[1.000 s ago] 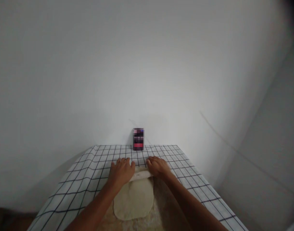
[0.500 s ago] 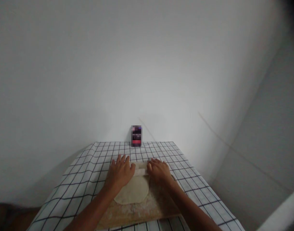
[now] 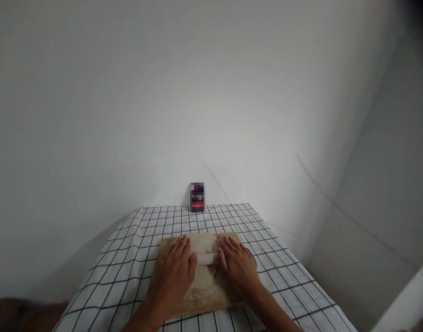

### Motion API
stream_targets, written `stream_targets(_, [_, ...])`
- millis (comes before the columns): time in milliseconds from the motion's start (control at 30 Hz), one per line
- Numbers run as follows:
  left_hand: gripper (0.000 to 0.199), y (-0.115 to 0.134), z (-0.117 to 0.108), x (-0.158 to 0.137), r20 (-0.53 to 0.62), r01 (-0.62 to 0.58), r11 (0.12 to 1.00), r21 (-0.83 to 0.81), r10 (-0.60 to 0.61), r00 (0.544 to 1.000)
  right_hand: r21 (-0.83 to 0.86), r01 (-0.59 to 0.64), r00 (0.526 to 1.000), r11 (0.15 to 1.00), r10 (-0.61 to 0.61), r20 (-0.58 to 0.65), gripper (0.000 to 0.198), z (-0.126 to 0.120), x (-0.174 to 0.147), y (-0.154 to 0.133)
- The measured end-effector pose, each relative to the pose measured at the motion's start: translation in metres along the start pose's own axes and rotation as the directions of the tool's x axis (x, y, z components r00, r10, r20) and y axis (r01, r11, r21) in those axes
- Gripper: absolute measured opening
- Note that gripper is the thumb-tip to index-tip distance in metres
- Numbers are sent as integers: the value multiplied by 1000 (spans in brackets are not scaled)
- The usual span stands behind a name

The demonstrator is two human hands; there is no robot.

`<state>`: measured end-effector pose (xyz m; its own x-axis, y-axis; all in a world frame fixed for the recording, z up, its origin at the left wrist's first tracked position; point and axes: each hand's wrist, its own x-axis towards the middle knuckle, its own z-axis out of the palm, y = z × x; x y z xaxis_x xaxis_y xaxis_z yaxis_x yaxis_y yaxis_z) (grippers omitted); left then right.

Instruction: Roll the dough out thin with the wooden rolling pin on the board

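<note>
Pin axis: the pin (image 3: 207, 259) lies crosswise in front of you, its long axis running left to right, close to level in view; both ends hidden by your hands, so you can't tell one end from the other.
Pin place: on the dough (image 3: 202, 242), over the board (image 3: 188, 308); its bare middle shows between your two thumbs.
Dough: pale flat sheet, plainly seen beyond the pin.
Box writing: the box (image 3: 197, 197) stands upright at the desk's far edge, by the wall (image 3: 211, 101); dark front, red band low down, too pixelated to read.
Left hand: your left hand (image 3: 175, 265) lies flat over the pin's left part, fingers stretched forward, unclenched.
Right hand: your right hand (image 3: 236, 263) lies over the right part, likewise flat and uncurled.
Desk: checked cloth (image 3: 121, 263) over the desk, dark lines on white, under the board.
</note>
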<state>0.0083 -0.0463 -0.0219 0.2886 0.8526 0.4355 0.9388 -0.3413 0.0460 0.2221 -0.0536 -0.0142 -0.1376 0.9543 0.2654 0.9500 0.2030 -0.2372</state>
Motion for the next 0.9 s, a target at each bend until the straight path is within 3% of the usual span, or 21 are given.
stream_targets(133, [53,-1,-2,35,110,46,998,34,-50,993,-2,3,1000,1000,-3,23,48,1,37,5])
stream_targets(533, [51,-21,23,105,230,195,981,20,-194,954,-20,-20,997,1000,21,74,46,10,119,17])
stream_targets(700, [51,-18,17,104,228,223,975,11,-220,949,-34,-11,995,999,14,96,44,13,122,18])
stream_targets(900, [46,-10,6,81,191,156,988,22,-157,969,-41,-23,997,999,26,76,46,11,100,18])
